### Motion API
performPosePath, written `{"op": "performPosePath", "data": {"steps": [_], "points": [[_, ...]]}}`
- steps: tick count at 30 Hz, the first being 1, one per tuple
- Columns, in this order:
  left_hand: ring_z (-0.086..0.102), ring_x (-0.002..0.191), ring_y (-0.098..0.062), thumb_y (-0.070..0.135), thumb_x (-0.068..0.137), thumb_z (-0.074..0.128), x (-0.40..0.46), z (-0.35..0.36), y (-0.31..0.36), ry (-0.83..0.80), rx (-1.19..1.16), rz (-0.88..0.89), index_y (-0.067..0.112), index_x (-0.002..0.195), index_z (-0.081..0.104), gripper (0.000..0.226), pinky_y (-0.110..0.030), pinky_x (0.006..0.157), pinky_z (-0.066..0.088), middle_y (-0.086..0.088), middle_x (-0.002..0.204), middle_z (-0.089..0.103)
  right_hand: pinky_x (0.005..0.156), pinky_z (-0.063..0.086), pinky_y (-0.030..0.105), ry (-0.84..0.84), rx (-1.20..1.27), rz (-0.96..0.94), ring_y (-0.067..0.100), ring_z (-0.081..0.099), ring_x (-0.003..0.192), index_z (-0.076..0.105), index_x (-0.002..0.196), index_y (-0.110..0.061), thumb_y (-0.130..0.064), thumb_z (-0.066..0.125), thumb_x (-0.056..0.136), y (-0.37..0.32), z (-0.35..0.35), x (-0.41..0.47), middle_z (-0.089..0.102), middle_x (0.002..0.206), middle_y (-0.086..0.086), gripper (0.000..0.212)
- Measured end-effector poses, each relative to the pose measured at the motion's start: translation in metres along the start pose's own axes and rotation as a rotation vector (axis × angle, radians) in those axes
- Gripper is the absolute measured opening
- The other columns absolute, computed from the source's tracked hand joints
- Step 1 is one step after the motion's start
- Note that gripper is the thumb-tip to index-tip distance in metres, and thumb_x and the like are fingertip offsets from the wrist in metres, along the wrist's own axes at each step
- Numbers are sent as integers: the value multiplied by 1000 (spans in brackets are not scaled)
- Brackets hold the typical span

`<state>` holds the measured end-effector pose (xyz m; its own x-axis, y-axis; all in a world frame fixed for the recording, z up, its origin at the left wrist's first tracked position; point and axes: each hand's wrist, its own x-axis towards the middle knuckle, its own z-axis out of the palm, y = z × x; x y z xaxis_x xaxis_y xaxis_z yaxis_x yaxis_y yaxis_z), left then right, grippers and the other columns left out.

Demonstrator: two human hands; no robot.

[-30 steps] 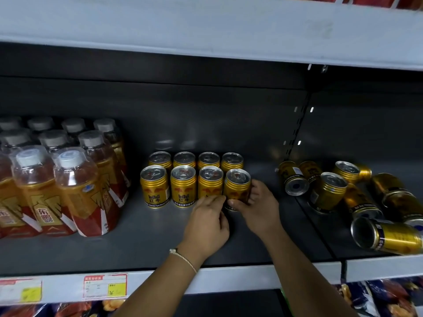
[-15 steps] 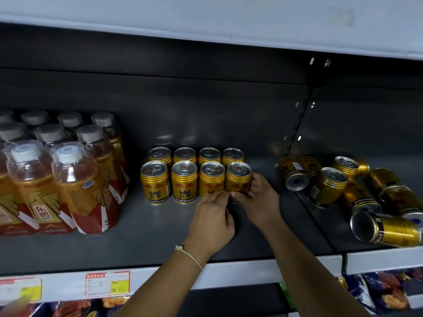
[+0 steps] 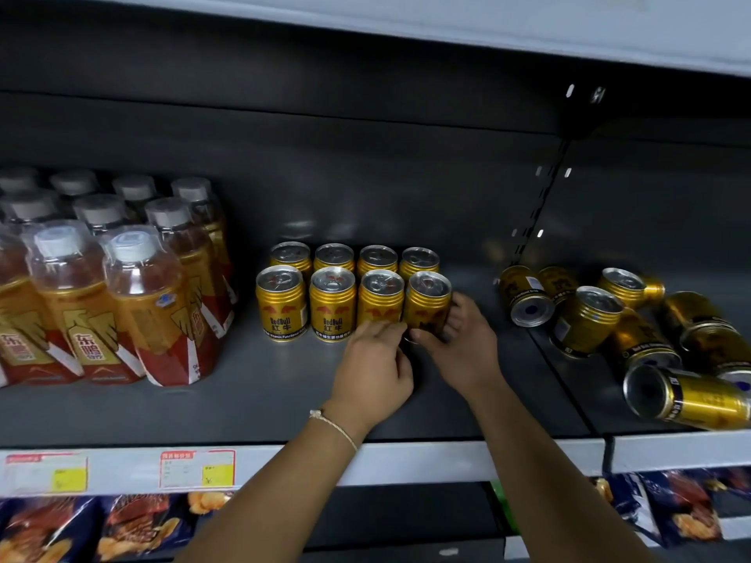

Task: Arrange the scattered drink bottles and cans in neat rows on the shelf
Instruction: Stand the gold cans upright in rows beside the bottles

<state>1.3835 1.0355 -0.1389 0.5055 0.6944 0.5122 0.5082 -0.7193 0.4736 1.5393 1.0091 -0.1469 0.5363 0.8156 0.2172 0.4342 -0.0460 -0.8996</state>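
Gold Red Bull cans [image 3: 280,302] stand upright in two neat rows at the middle of the dark shelf [image 3: 244,400]. My right hand [image 3: 463,343] wraps the rightmost front can [image 3: 426,302] from the right and front. My left hand [image 3: 376,367], with a thin bracelet at the wrist, touches the base of that can and its neighbour [image 3: 380,302] with its fingertips. Several more gold cans [image 3: 585,319] lie scattered on the right part of the shelf, most on their sides, one [image 3: 691,396] near the front edge.
Orange-drink bottles [image 3: 150,302] with white caps stand packed at the left. An upright shelf bracket [image 3: 544,205] splits the back wall. Price tags [image 3: 197,467] hang on the front rail. Snack bags [image 3: 134,526] fill the shelf below. Another shelf [image 3: 447,22] overhangs.
Both hands stay at the rightmost front can; it has been nudged slightly back into line with its row. The camera has tilted a little.
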Motion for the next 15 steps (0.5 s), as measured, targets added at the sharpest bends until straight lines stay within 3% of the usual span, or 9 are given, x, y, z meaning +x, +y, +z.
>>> {"op": "performPosePath", "data": {"steps": [5, 9, 12, 15], "points": [[58, 103, -27, 7, 77, 55, -1, -5, 4, 27, -25, 16, 5, 112, 67, 37, -32, 92, 46, -11, 108, 67, 108, 47, 33, 33, 55, 16, 10, 55, 126, 45, 144, -17, -12, 81, 80, -9, -14, -11, 57, 140, 2, 73], [60, 98, -26, 7, 76, 58, 1, -2, 21, 47, -21, 73, 7, 109, 69, 34, -33, 88, 49, -9, 104, 69, 107, 47, 31, 123, 87, -27, 9, 54, 125, 51, 139, -17, -15, 74, 88, -18, -45, -22, 57, 139, 0, 56], [61, 98, -26, 3, 76, 61, 6, 12, 51, 58, -60, 99, 7, 109, 68, 33, -32, 88, 48, -10, 105, 69, 100, 49, 22, 184, 25, -93, 8, 59, 116, 58, 131, -16, -17, 71, 90, -23, -78, -31, 63, 129, -2, 43], [61, 94, -28, 2, 76, 58, 14, 32, 89, 28, -113, 132, 5, 106, 68, 32, -35, 83, 51, -13, 101, 69, 78, 42, 1, 235, -121, -182, 5, 64, 98, 64, 116, -23, -22, 68, 91, -23, -118, -39, 69, 106, -9, 25]]}}
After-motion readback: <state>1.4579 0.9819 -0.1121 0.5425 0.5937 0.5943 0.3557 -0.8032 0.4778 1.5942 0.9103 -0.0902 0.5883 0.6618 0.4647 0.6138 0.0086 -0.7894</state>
